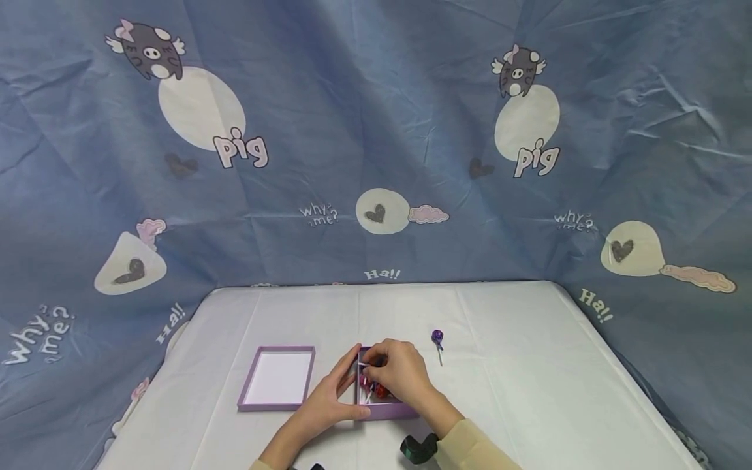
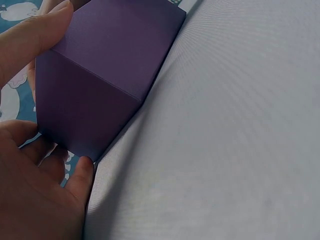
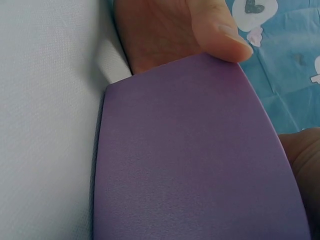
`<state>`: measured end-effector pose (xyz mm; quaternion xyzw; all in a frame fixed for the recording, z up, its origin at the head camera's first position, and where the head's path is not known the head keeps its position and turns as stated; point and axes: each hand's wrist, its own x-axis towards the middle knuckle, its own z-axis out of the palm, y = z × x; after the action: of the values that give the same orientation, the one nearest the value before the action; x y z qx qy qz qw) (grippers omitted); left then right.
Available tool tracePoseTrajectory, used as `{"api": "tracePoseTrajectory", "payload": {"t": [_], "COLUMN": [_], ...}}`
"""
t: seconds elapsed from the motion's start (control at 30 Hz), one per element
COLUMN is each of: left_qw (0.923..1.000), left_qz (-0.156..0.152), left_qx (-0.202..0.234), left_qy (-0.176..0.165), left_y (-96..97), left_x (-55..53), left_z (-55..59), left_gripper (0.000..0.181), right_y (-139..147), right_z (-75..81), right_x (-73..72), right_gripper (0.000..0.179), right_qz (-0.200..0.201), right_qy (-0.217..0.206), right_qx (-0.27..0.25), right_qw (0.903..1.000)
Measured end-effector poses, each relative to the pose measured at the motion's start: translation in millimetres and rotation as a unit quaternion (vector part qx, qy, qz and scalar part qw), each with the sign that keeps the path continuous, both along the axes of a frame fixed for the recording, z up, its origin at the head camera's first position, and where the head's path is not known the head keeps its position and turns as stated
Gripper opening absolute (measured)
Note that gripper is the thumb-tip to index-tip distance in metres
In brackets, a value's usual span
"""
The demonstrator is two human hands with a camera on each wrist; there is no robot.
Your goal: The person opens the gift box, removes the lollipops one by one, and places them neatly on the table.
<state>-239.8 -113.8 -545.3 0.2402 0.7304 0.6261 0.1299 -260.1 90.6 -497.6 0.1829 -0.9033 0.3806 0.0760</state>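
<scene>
An uncovered purple box (image 1: 390, 411) stands on the table with several wrapped lollipops (image 1: 382, 391) inside, red and purple ones among them. My left hand (image 1: 331, 395) grips the box's left side, its thumb by the near corner and its fingers along the wall. The left wrist view shows the thumb on the box's (image 2: 100, 70) upper edge. Over the box, the thumb and forefinger of my right hand (image 1: 402, 372) pinch a lollipop, whose white stick shows at the fingertips; its head is mostly hidden. The box wall (image 3: 190, 150) blocks those fingertips in the right wrist view.
A shallow purple lid (image 1: 276, 378) with a white inside lies left of the box. One purple lollipop (image 1: 437, 337) lies on the white tablecloth (image 1: 529, 378) to the right. Behind the table hangs a blue printed cloth (image 1: 311, 150).
</scene>
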Motion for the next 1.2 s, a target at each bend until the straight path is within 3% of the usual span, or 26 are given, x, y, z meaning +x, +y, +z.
{"api": "tracePoseTrajectory", "payload": {"t": [0.53, 1.2], "left_qw": [0.9999, 0.9999], "left_qz": [0.003, 0.003], "left_qx": [0.001, -0.002], "left_qy": [0.010, 0.015], "left_y": [1.7, -1.3], "left_x": [-2.0, -0.8], "left_z": [2.1, -3.6], "left_gripper": [0.110, 0.110], "right_y": [-1.4, 2.8], "right_z": [2.8, -0.3], "right_x": [-5.4, -1.9], "right_gripper": [0.010, 0.012], "right_qz": [0.001, 0.008], "right_qy": [0.034, 0.027], "right_qx": [0.030, -0.063], "right_qw": [0.9990, 0.9976]}}
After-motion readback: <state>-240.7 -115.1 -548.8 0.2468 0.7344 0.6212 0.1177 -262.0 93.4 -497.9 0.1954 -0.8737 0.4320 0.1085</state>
